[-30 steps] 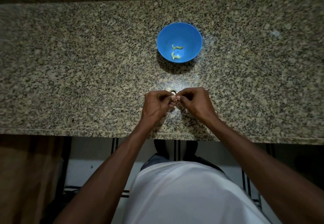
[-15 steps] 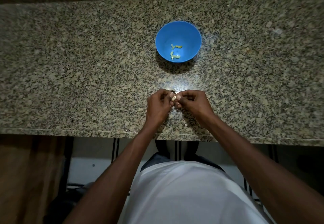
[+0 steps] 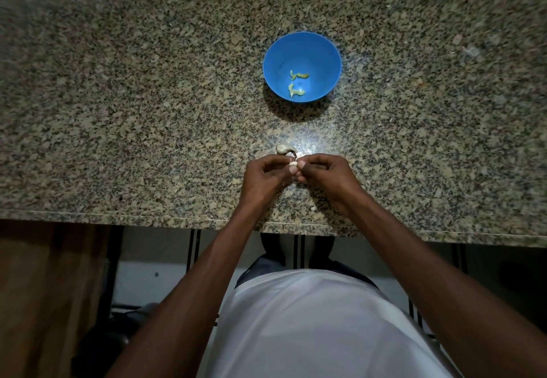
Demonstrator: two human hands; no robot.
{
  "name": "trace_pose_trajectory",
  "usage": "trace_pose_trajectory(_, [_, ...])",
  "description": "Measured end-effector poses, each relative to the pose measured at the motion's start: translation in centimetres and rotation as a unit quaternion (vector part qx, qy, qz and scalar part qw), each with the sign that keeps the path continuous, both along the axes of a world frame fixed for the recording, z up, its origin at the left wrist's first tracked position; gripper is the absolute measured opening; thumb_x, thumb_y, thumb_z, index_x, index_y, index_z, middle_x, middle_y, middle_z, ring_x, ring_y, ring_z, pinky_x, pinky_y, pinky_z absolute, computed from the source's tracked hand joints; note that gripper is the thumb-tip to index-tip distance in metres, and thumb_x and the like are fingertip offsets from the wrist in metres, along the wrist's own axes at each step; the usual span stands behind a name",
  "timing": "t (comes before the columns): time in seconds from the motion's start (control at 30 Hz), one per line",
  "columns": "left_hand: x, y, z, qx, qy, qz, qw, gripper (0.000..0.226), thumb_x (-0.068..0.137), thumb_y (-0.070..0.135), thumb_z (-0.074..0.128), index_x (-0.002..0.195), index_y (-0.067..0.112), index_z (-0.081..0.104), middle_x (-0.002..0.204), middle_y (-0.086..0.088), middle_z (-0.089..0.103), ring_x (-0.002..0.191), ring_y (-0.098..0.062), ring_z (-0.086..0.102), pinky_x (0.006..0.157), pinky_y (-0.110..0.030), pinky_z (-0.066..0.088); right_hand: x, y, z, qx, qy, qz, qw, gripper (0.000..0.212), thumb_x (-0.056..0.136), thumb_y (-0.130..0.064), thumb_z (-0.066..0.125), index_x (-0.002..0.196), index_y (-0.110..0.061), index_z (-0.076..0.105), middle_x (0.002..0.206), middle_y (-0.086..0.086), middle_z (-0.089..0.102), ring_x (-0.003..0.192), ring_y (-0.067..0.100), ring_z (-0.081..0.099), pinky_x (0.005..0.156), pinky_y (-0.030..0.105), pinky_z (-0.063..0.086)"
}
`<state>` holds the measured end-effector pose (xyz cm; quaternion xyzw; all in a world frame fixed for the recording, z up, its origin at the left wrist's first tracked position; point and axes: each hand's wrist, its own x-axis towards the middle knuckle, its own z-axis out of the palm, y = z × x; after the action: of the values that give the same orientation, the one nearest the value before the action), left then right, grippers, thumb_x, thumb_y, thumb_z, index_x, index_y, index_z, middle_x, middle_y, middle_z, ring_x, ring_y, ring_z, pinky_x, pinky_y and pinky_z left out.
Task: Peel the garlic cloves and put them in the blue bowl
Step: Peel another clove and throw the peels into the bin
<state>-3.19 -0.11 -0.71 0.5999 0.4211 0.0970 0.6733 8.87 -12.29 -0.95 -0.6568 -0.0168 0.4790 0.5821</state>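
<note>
I see a plain white shirt [image 3: 319, 327] over the torso, loose and unmarked, with a strip of dark trousers [image 3: 257, 268] showing just above it. Both forearms are bare to the edge of my view, and the left hand [image 3: 263, 179] and right hand [image 3: 328, 176] carry no rings, watch or gloves.

Speckled tan-and-black granite counter [image 3: 148, 111], bright blue bowl [image 3: 275, 64] with a few yellowish-green garlic cloves [image 3: 296, 90] inside, pale beige garlic piece [image 3: 284, 149] nearby, plain white shirt [image 3: 310, 327].

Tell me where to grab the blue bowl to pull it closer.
Pinch the near rim of the blue bowl, coming from the counter's front edge. The rim is thin and open, that side faces the hands, and the cloves lie low inside.
</note>
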Motion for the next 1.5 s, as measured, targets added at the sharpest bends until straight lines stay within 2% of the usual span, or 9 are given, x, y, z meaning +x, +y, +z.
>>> trace_pose_trajectory(0.13, [-0.1, -0.1, -0.3, 0.093, 0.02, -0.006, 0.995, 0.019, 0.085, 0.01, 0.084, 0.103, 0.007, 0.082, 0.098, 0.0, 0.081, 0.091, -0.008, 0.077, 0.079, -0.02, 0.059, 0.3, -0.1, 0.2, -0.005, 0.0, 0.031, 0.999, 0.024, 0.089, -0.008, 0.082, 0.108, 0.005, 0.075, 0.103, 0.021, 0.079, 0.098, 0.03, 0.078, 0.084, 0.035, 0.064])
trace_pose_trajectory(0.33, [-0.8, 0.1, -0.3, 0.3, -0.012, -0.11, 0.948, 0.016, 0.093, 0.012, 0.076, 0.108, 0.014, 0.081, 0.098, 0.003, 0.079, 0.089, -0.004, 0.072, 0.079, -0.027, 0.06, 1.4, 0.0, 1.4, -0.039, 0.124, 0.073, 0.989, 0.011, 0.094, 0.0, 0.072, 0.103, 0.002, 0.079, 0.09, 0.012, 0.08, 0.077, 0.014, 0.074, 0.069, 0.022, 0.061])
trace_pose_trajectory(0.47, [-1.3, -0.2, -0.9, 0.377, -0.009, -0.135, 0.916, 0.015, 0.095, 0.012, 0.074, 0.109, 0.013, 0.08, 0.097, -0.001, 0.077, 0.087, -0.01, 0.07, 0.078, -0.032, 0.059, 1.7, 0.2, 1.7, -0.076, 0.017, 0.139, 0.987, 0.007, 0.094, -0.003, 0.074, 0.094, -0.003, 0.081, 0.073, 0.006, 0.076, 0.067, 0.013, 0.069, 0.066, 0.023, 0.061])
trace_pose_trajectory(0.63, [-0.9, -1.0, -0.7, 0.316, -0.001, -0.041, 0.948, 0.012, 0.097, 0.011, 0.072, 0.105, 0.012, 0.081, 0.093, 0.003, 0.078, 0.083, -0.005, 0.072, 0.073, -0.033, 0.062, 0.5, 0.4, 1.4, -0.063, -0.106, 0.105, 0.987, 0.009, 0.09, -0.013, 0.082, 0.096, -0.006, 0.083, 0.083, 0.018, 0.078, 0.07, 0.02, 0.07, 0.08, 0.038, 0.064])
trace_pose_trajectory(0.8, [-0.5, -1.9, 0.3, 0.093, -0.018, 0.085, 0.992, 0.018, 0.09, 0.015, 0.081, 0.106, 0.007, 0.08, 0.097, 0.001, 0.08, 0.093, -0.008, 0.076, 0.082, -0.025, 0.062, -0.5, 0.6, 1.0, -0.041, -0.083, 0.047, 0.995, 0.018, 0.088, -0.016, 0.084, 0.102, -0.004, 0.082, 0.082, 0.012, 0.079, 0.069, 0.015, 0.071, 0.08, 0.038, 0.063])
trace_pose_trajectory(0.97, [-1.6, -0.9, 0.9, -0.08, -0.045, 0.018, 0.996, 0.028, 0.089, 0.007, 0.08, 0.114, -0.005, 0.075, 0.103, -0.01, 0.08, 0.099, -0.02, 0.077, 0.081, -0.025, 0.06, 0.2, -0.5, 0.8, -0.064, -0.147, 0.084, 0.984, 0.009, 0.092, -0.01, 0.08, 0.1, -0.007, 0.082, 0.084, 0.01, 0.08, 0.074, 0.025, 0.075, 0.084, 0.047, 0.066])
trace_pose_trajectory(1.1, [-2.0, 0.2, 1.1, -0.048, -0.04, -0.062, 0.996, 0.027, 0.089, 0.007, 0.08, 0.113, -0.004, 0.076, 0.104, -0.013, 0.08, 0.098, -0.026, 0.078, 0.085, -0.029, 0.061, 0.4, -0.8, 0.5, -0.074, -0.208, 0.12, 0.968, 0.009, 0.092, -0.012, 0.081, 0.099, -0.008, 0.083, 0.082, 0.007, 0.08, 0.073, 0.025, 0.078, 0.081, 0.047, 0.066])
trace_pose_trajectory(1.37, [-1.8, -0.3, 0.5, 0.099, -0.027, -0.082, 0.991, 0.013, 0.096, 0.01, 0.074, 0.107, 0.004, 0.079, 0.096, -0.005, 0.08, 0.09, -0.017, 0.077, 0.08, -0.026, 0.06, 0.0, -1.0, 0.8, -0.039, -0.115, 0.103, 0.987, 0.014, 0.094, -0.007, 0.077, 0.106, 0.0, 0.08, 0.091, 0.02, 0.079, 0.078, 0.028, 0.071, 0.087, 0.049, 0.062])
trace_pose_trajectory(1.5, [-2.0, -0.4, 0.4, 0.119, -0.018, -0.086, 0.989, 0.013, 0.096, 0.01, 0.074, 0.107, 0.004, 0.079, 0.095, -0.004, 0.08, 0.088, -0.015, 0.077, 0.081, -0.027, 0.061, 0.1, -1.2, 0.8, -0.027, -0.106, 0.114, 0.987, 0.014, 0.096, -0.005, 0.075, 0.107, 0.003, 0.079, 0.094, 0.024, 0.078, 0.079, 0.028, 0.069, 0.084, 0.044, 0.062])
